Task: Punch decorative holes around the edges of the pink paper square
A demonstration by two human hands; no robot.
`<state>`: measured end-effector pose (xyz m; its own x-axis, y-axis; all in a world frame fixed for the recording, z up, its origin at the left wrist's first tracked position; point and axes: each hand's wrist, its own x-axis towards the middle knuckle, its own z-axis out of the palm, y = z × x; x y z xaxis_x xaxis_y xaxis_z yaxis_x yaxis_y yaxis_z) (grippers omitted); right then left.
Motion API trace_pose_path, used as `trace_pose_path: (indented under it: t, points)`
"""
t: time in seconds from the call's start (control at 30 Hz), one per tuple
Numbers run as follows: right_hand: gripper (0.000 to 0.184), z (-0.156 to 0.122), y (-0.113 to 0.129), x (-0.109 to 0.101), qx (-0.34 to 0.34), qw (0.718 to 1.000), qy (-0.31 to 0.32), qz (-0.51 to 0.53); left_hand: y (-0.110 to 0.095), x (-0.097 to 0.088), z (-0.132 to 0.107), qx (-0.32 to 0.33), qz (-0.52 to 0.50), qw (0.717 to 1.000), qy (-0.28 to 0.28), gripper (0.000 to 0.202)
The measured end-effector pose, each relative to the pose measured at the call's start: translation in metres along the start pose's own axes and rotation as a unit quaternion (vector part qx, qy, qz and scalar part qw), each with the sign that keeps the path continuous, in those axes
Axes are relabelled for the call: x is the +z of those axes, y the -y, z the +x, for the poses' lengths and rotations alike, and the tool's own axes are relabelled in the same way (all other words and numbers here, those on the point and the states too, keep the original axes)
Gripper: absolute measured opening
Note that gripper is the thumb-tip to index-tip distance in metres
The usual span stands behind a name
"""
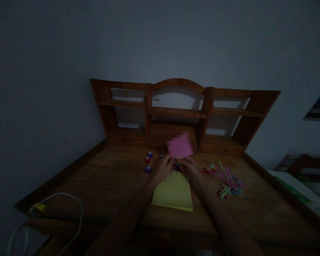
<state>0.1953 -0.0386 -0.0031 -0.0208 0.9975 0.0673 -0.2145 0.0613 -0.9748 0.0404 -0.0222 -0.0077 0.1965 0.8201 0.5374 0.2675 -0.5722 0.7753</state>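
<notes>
My left hand [164, 167] and my right hand [188, 165] meet above the far edge of a yellow paper pad [173, 192] on the wooden desk [101, 185]. Together they hold up a pink sheet of paper [179, 147] by its lower edge; a row of punched holes runs along its left side. A small dark punch [177, 165] sits between the two hands, partly hidden by the fingers. Both hands have their fingers closed in a pinch. Tiny pink punched dots lie on the pad's top part.
Three small craft punches [148, 161] stand left of my hands. A pile of punched paper strips [226, 179] lies at the right. A wooden shelf hutch [181, 113] rises at the desk's back. A white cable [56, 209] loops at the front left. The room is dim.
</notes>
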Motion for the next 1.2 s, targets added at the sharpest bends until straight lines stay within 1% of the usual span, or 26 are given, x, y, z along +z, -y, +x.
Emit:
trace_pose_path:
  t: [0.1,0.2,0.3,0.43,0.63,0.8,0.9,1.0,1.2]
  points:
    - [0.033,-0.001,0.001,0.003,0.011,1.000,0.024,0.016,0.001,-0.002,0.001,-0.012,0.007,0.999,-0.036,0.033]
    - [0.031,-0.003,0.002,0.004,0.004,0.999,0.037,0.022,0.001,-0.005,0.001,-0.026,0.012,0.998,-0.064,0.033]
    - [0.031,-0.005,0.004,0.004,0.009,0.998,0.052,0.032,0.002,-0.006,0.001,-0.038,0.010,0.996,-0.078,0.034]
    - [0.032,-0.007,0.009,0.005,0.020,0.998,0.046,0.042,0.005,-0.006,0.002,-0.043,0.005,0.996,-0.080,0.035]
    - [0.034,-0.009,0.013,0.007,0.020,0.999,0.003,0.033,0.007,-0.007,0.004,-0.047,0.025,0.994,-0.090,0.032]
    - [0.035,-0.007,0.009,0.007,0.006,1.000,0.007,0.017,0.009,-0.007,0.004,-0.050,0.017,0.994,-0.097,0.033]
    - [0.039,-0.005,0.004,0.009,-0.006,1.000,-0.003,0.019,0.011,-0.007,0.004,-0.063,0.014,0.994,-0.092,0.034]
    - [0.043,-0.004,-0.001,0.010,-0.021,0.999,0.001,0.027,0.013,-0.006,0.003,-0.069,0.003,0.994,-0.087,0.035]
    - [0.040,-0.002,-0.006,0.007,-0.039,0.998,0.025,0.043,0.011,-0.005,0.003,-0.068,-0.019,0.994,-0.081,0.032]
